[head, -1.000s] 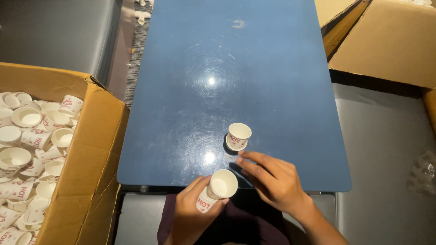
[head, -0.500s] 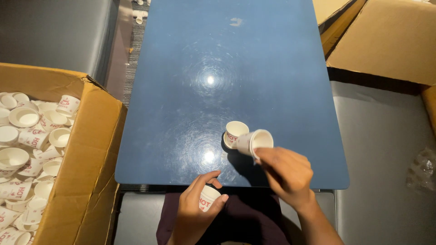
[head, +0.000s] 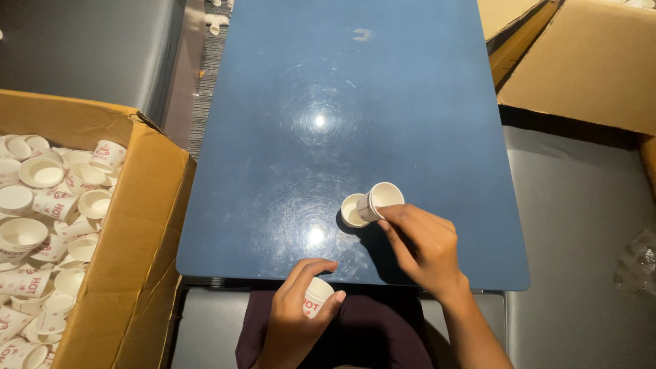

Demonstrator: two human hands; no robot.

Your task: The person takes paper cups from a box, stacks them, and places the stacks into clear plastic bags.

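1. Fingers of the right hand [head: 422,247] pinch a small white paper cup [head: 380,199] by its side, and it is tipped over with its mouth facing up and to the right.
2. That tilted cup touches the rim of another white cup [head: 351,210], which stands upright on the blue table [head: 342,102] near the near edge.
3. Curled around a third cup [head: 316,296], the left hand [head: 295,316] holds it just off the near edge of the table (this cup has red print on it).
4. So one cup stands on the table, one looks to be going into it, and one waits in the left hand.
5. A big cardboard box [head: 130,273] on the left is full of loose cups [head: 48,198], so I think a lot of stacking is left.
6. Another cardboard box [head: 588,61] sits at the far right.
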